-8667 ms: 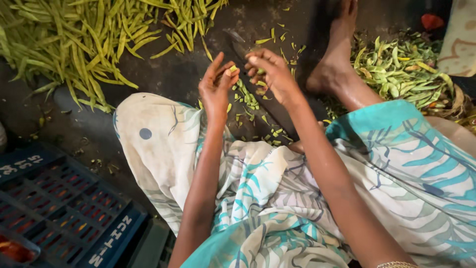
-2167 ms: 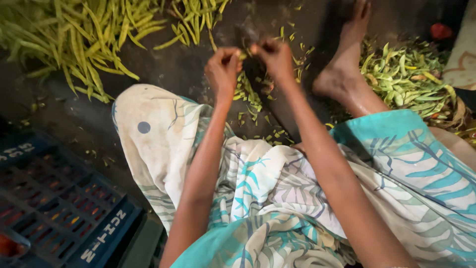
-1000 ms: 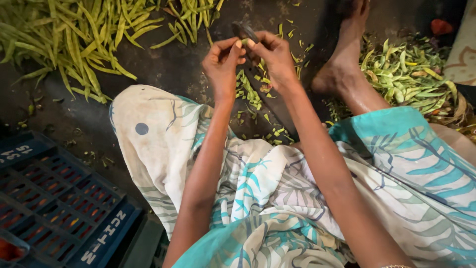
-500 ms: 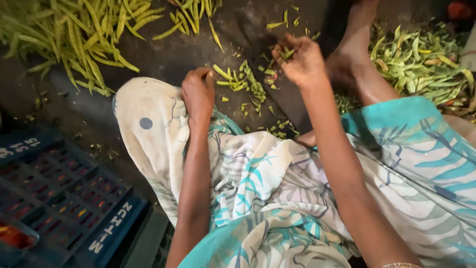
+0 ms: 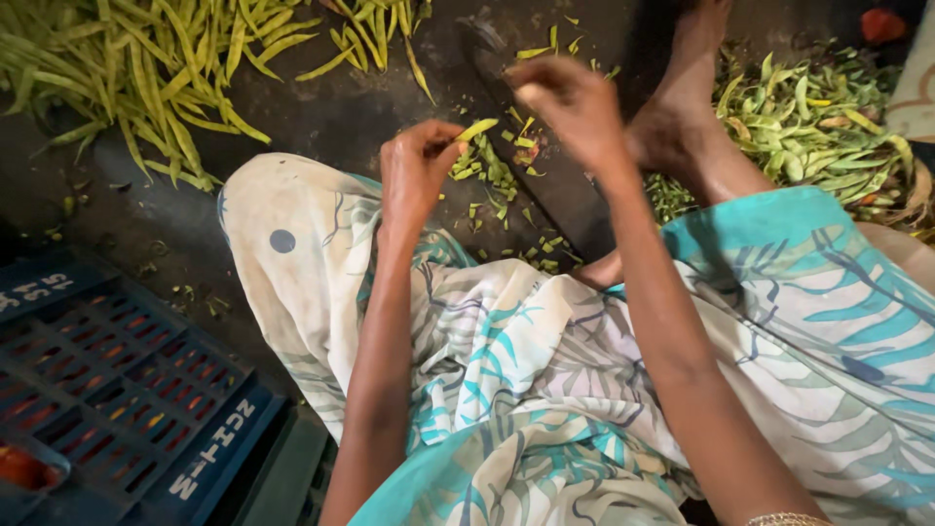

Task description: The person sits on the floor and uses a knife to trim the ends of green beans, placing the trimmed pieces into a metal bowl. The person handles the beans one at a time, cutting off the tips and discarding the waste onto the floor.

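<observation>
Left hand [image 5: 414, 175] pinching a short green bean piece [image 5: 477, 129] at the fingertips, grip closed on it; piece pokes out toward 2 o'clock of the hand, just above the scatter of cut bits [image 5: 492, 180] on the floor [image 5: 331, 112]; right hand [image 5: 575, 102] raised at 1 o'clock of the left, fingers curled, grip looks closed but contents hidden, so cannot tell whether anything held; hands apart, not touching.

Dark blade-like tool [image 5: 487, 49] lying on the floor at 12 o'clock between the hands, partly blurred; bare foot [image 5: 682, 117] planted at 3 o'clock of the right hand.

Progress, judged from the piles: big heap of whole long beans [image 5: 146, 68] at 10–11 o'clock, untouched and large; second heap of greener pods [image 5: 818, 117] at 2 o'clock behind the foot, sorted or processed, cannot tell which; only a small patch of cut bits at centre; so early to mid, most of the stock still whole.

Patterned cloth [image 5: 506, 370] draped over the knees at 6 o'clock; blue plastic crate [image 5: 107, 390] at 8 o'clock, something red-orange in its corner, otherwise nothing bean-like visible inside.
</observation>
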